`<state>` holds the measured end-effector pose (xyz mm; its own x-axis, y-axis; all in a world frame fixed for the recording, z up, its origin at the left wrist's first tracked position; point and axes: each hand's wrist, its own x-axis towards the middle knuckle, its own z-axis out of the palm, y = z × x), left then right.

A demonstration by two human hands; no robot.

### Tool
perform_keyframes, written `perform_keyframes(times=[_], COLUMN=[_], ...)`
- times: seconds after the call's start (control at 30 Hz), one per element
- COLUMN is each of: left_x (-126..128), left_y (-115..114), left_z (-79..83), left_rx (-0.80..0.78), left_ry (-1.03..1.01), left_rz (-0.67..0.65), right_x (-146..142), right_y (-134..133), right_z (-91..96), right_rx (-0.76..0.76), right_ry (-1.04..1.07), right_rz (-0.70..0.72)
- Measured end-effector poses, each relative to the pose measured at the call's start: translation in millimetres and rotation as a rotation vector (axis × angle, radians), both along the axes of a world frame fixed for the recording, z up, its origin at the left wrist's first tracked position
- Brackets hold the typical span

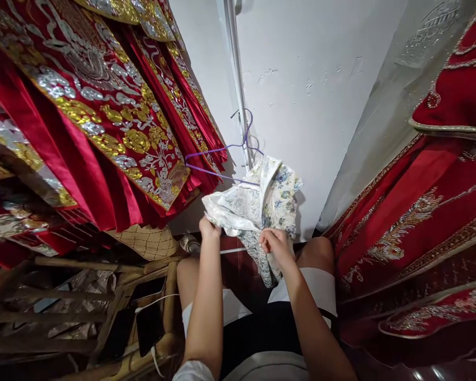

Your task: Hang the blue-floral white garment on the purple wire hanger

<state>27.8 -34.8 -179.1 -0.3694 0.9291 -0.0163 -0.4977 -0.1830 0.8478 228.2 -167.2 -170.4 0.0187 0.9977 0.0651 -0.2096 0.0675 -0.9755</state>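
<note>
A white garment with a blue and yellow floral print [283, 196] hangs in front of me, partly on a purple wire hanger [216, 151]. The hanger's left arm sticks out bare, while its right side goes in under the cloth. My left hand [210, 227] is closed on the garment's left edge, its fingertips partly hidden by the cloth. Near the middle of the garment, my right hand [273, 241] pinches a gathered fold of it. The lower part of the cloth dangles between my knees.
Red embroidered garments with gold and silver [137, 140] hang at the left, and beaded red ones [400, 222] at the right. A white wall [301, 69] with a metal pole [236, 63] stands ahead. Phones [149, 328] with a white cable lie on a bamboo chair [168, 301] at lower left.
</note>
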Motion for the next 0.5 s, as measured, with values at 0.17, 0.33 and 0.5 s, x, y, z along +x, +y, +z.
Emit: perform_keyframes(times=[0.17,0.33,0.5], left_x=[25,45,60], left_y=[-37,-72,-106], left_z=[-13.1,35.9,92.9], left_rx=[0.039,0.336,0.548], left_ry=[-0.071,0.233,0.888], left_rz=[0.037,-0.137,-0.402], right_x=[34,28,5], right_y=[0,10,29], right_z=[-25.5,-9.6,34.8], right_rx=[-0.215,-0.015,0.178], right_ry=[-0.448,-0.455,-0.01], right_rz=[0.556,0.291,0.548])
